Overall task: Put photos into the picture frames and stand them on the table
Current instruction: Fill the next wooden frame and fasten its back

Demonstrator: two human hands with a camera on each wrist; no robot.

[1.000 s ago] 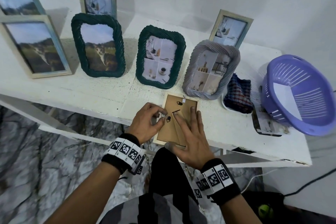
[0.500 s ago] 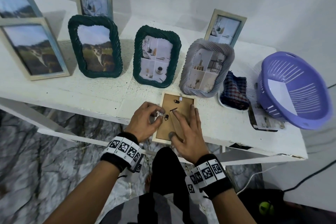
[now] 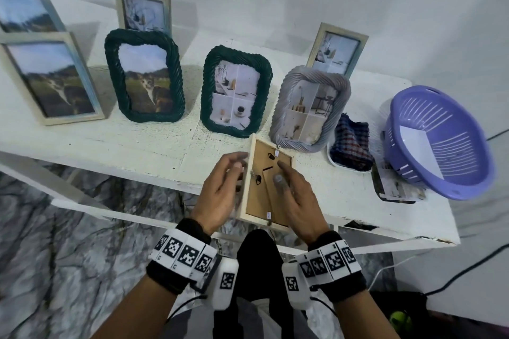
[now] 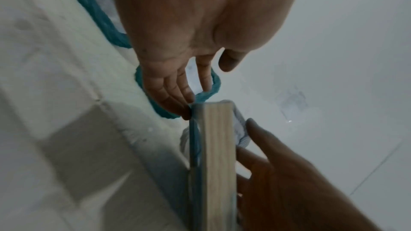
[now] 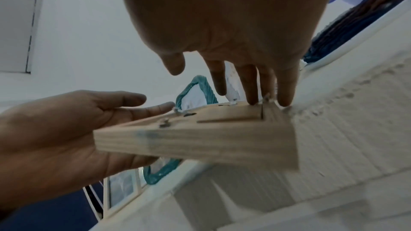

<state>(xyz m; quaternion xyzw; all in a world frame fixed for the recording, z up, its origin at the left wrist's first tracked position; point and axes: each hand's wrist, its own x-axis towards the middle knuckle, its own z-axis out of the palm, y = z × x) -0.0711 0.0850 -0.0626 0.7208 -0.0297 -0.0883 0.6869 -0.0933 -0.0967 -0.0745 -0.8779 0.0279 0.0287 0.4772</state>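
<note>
A small pale wooden picture frame (image 3: 259, 201) lies back side up at the front edge of the white table (image 3: 124, 146), its brown backboard and black clips showing. In the right wrist view the frame (image 5: 200, 140) is tilted, its left side raised and its right corner on the table. My left hand (image 3: 220, 190) has straight fingers against the frame's left edge (image 4: 219, 155). My right hand (image 3: 294, 201) rests straight fingers on the back near the right edge, fingertips (image 5: 251, 94) pressing the far corner.
Several filled frames stand behind: two green rope frames (image 3: 144, 76) (image 3: 237, 91), a grey one (image 3: 311, 107), and pale wooden ones (image 3: 52, 77) (image 3: 336, 49). At the right are a plaid cloth (image 3: 351, 146), loose photos (image 3: 394, 187) and a purple basket (image 3: 438, 140).
My left hand let go of the clip on the frame's back and straightened along the left edge. My right hand slid toward the right edge. The frame's left side has risen.
</note>
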